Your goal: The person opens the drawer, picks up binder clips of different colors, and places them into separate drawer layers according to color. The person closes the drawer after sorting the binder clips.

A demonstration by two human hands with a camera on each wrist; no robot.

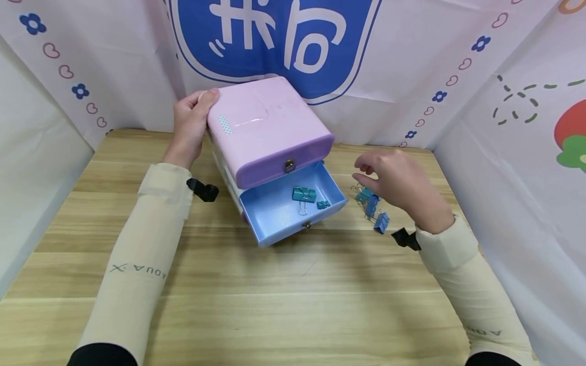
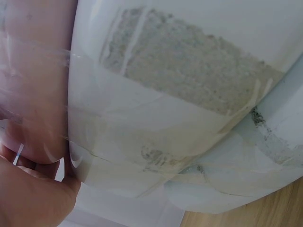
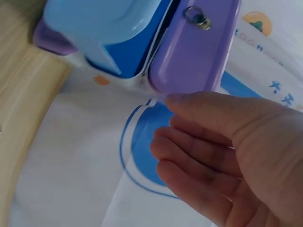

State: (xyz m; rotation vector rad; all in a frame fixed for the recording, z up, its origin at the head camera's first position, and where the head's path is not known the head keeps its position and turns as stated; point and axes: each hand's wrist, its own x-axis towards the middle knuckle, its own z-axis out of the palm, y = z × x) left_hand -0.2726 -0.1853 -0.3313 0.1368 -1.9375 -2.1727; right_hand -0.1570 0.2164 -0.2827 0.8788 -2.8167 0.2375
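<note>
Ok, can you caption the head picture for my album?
Left hand holds the box, right hand near clips, blue drawer open.

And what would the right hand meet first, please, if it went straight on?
The right hand would probably meet the drawer box first, though its height and depth are hard to judge.

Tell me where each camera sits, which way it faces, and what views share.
Head: on the head, facing forward and down at the drawer box, open blue drawer and binder clips; left hand, right hand and both forearms show.
Left wrist: on that wrist, facing the box's pale side; part of the left hand shows.
Right wrist: on that wrist, facing the purple front; the right hand shows at right.
Shared: head and right wrist both show the purple front and blue drawer.
</note>
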